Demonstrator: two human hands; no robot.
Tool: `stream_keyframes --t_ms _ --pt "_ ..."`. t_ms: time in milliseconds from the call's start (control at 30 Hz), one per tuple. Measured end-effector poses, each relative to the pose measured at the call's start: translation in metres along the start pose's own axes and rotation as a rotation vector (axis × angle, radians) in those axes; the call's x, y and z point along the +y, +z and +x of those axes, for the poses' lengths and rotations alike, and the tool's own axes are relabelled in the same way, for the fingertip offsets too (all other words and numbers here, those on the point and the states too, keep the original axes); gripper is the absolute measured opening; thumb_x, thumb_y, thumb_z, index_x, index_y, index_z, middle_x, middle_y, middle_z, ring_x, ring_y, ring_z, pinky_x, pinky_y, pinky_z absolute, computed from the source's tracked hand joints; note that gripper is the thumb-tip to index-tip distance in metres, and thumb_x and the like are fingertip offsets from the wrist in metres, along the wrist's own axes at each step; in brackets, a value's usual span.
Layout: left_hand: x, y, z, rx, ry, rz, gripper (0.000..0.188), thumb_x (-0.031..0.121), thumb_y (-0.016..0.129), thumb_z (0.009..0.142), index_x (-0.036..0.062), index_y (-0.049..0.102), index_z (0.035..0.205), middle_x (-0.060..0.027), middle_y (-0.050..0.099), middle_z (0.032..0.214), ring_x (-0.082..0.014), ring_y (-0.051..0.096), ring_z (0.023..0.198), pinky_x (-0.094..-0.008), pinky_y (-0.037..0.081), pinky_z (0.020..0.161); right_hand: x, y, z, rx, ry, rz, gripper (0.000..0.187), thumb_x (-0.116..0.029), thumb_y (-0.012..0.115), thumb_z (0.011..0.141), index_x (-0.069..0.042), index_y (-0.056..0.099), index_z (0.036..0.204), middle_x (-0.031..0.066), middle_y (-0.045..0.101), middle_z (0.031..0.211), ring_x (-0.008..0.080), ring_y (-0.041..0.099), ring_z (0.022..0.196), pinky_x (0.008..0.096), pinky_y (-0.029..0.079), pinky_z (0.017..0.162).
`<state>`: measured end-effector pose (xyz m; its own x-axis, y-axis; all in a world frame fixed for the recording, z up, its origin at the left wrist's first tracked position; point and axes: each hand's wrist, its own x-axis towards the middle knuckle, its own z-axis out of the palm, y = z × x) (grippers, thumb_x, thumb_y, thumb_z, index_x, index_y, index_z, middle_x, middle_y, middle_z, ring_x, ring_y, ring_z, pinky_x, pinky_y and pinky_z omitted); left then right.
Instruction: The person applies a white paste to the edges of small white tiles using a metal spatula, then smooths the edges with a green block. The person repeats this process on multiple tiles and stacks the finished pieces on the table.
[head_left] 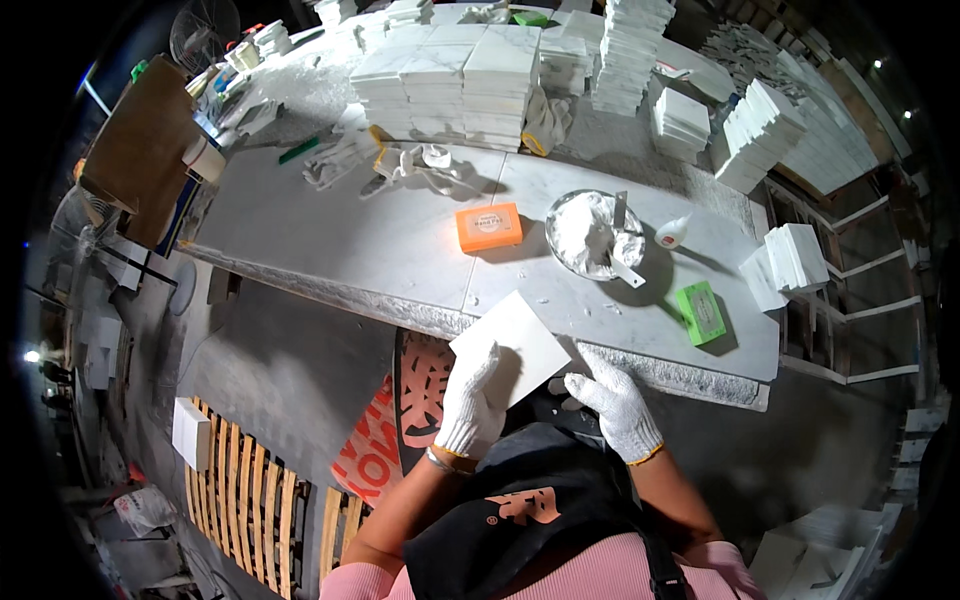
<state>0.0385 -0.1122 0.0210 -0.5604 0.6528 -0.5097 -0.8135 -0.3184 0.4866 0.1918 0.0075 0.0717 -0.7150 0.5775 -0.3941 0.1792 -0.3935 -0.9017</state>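
My left hand (472, 405), in a white knit glove, grips a square white tile (515, 345) by its left side, tilted over the near edge of the table. At the tile's right corner, my gloved right hand (615, 405) has its fingers apart and holds nothing; whether a fingertip touches the tile is unclear. Beyond the tile lie an orange hand pad (490, 228) and a metal bowl (556, 250) of white paste or powder, with two scrapers (627, 273) in it. A small white bottle (672, 234) and a green hand pad (701, 313) are to the right.
Loose gloves (425, 165) lie on the marble tabletop (350, 240). Tall tile stacks (500, 80) stand at the back, with more tiles (795, 258) by the right edge. A wooden pallet (240, 490) sits on the floor at left; a metal frame (860, 310) stands at right.
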Motion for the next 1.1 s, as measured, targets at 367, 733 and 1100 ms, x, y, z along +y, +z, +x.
stream_keyframes --t_ms 367,733,1100 --pt "0.041 0.001 -0.016 -0.421 -0.265 0.244 0.051 0.031 0.060 0.099 -0.0035 0.052 0.136 -0.0126 0.064 0.126 -0.0220 0.063 0.110 -0.0361 0.051 0.096 0.007 -0.005 0.013 0.096 -0.155 -0.143 0.028 -0.023 0.069 0.094 0.003 0.066 0.084 0.0049 0.061 0.073 0.0113 0.056 0.067 0.0285 0.047 0.064" --pt "0.041 -0.003 -0.019 -0.450 -0.213 0.515 0.043 0.016 0.075 0.088 -0.0051 0.063 0.124 -0.0098 0.072 0.107 -0.0163 0.068 0.094 -0.0293 0.056 0.083 -0.012 0.002 0.007 -0.126 -0.045 -0.227 0.032 -0.023 0.066 0.095 0.004 0.067 0.112 0.0009 0.066 0.087 0.0070 0.056 0.077 0.0245 0.048 0.069" --pt "0.040 -0.005 -0.019 -0.433 -0.254 0.394 0.044 0.018 0.073 0.088 -0.0074 0.062 0.123 -0.0133 0.071 0.106 -0.0200 0.068 0.095 -0.0318 0.055 0.089 -0.002 -0.003 0.019 -0.161 -0.161 -0.136 0.051 -0.017 0.074 0.090 0.002 0.059 0.135 0.0084 0.066 0.118 0.0124 0.060 0.102 0.0253 0.052 0.078"
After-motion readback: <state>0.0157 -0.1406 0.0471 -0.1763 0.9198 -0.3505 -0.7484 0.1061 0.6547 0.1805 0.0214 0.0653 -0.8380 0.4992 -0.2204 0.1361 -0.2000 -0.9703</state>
